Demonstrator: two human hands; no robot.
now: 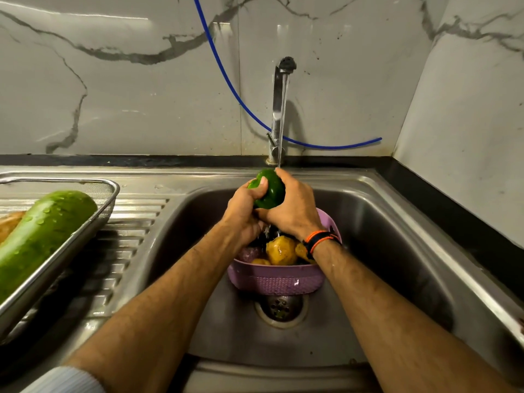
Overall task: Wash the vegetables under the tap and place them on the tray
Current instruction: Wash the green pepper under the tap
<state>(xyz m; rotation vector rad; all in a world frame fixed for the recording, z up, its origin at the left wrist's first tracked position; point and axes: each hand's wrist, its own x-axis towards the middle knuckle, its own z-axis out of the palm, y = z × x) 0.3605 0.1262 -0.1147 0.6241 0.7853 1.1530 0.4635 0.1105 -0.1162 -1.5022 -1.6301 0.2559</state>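
A green bell pepper (pixel 270 188) is held under the running tap (pixel 279 109), above the sink. My left hand (pixel 243 211) grips its left side with the thumb on top. My right hand (pixel 292 208) wraps over its right side. Water runs down past my hands into a purple basket (pixel 275 280) standing in the sink, which holds a yellow pepper (pixel 280 249) and other vegetables partly hidden by my wrists. On the left, a metal mesh tray (pixel 93 211) holds a large wet green gourd (pixel 42 236) and a brownish vegetable at the frame edge.
The steel sink basin (pixel 382 251) has its drain (pixel 280 307) just in front of the basket. The ribbed drainboard (pixel 127 236) lies under the tray. A blue hose (pixel 226 78) hangs along the marble wall behind the tap. A wall closes in on the right.
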